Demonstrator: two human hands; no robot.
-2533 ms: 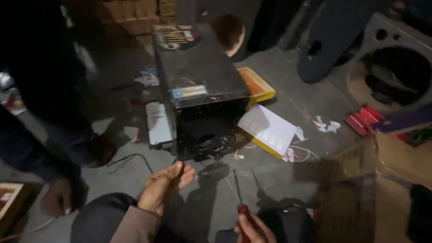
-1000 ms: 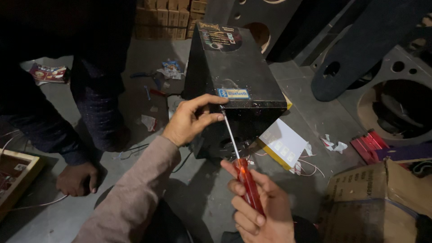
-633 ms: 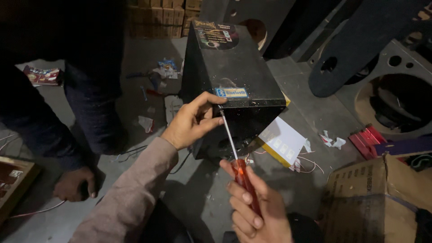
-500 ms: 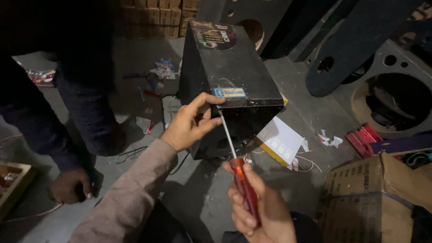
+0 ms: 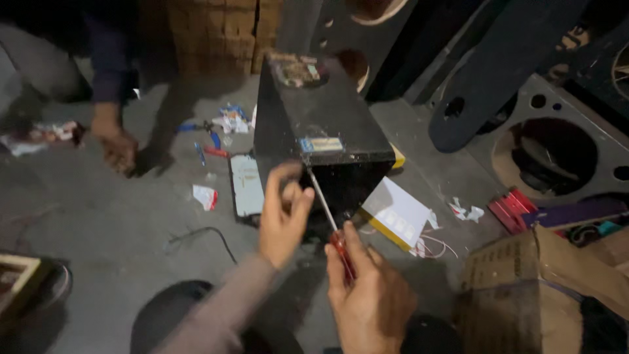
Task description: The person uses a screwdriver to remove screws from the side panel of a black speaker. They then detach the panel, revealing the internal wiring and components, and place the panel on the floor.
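My right hand (image 5: 370, 295) stays clenched around the red-handled screwdriver (image 5: 331, 219), its shaft slanting up to the near top edge of the black box (image 5: 327, 137) on the floor. My left hand (image 5: 283, 213) has come off that edge, fingers loosely curled, holding nothing. Farther off, another person's hand (image 5: 116, 145) now hangs near the scattered tools (image 5: 208, 139).
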